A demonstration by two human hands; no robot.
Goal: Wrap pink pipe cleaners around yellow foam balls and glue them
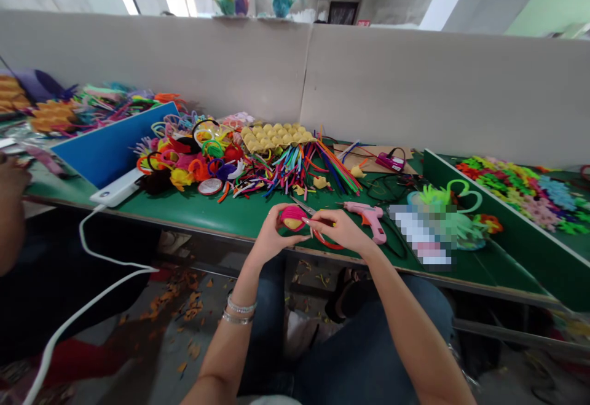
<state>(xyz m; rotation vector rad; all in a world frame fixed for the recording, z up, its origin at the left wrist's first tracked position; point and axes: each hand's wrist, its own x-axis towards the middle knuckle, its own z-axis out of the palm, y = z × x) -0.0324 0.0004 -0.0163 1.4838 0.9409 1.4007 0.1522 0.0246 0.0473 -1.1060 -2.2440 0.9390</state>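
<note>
Just above the table's front edge, my left hand (270, 236) curls its fingers round a small pink-and-yellow round piece (293, 217), which looks like an egg-carton cup wrapped in pink pipe cleaner. Fingertips of my right hand (338, 230) pinch together at the right side of the same piece. Scissors with orange-red handles (329, 244) lie under and between the hands, their blades pointing away to the left. To the right of my right hand lies a pink glue gun (371, 219).
A heap of colourful pipe cleaners (292, 168) lies ahead, below a yellow egg carton (276, 136). Green (488, 220) and blue (115, 145) dividers stand at either side. A white power strip (117, 188) trails its cable at left, near another person's arm (11, 214).
</note>
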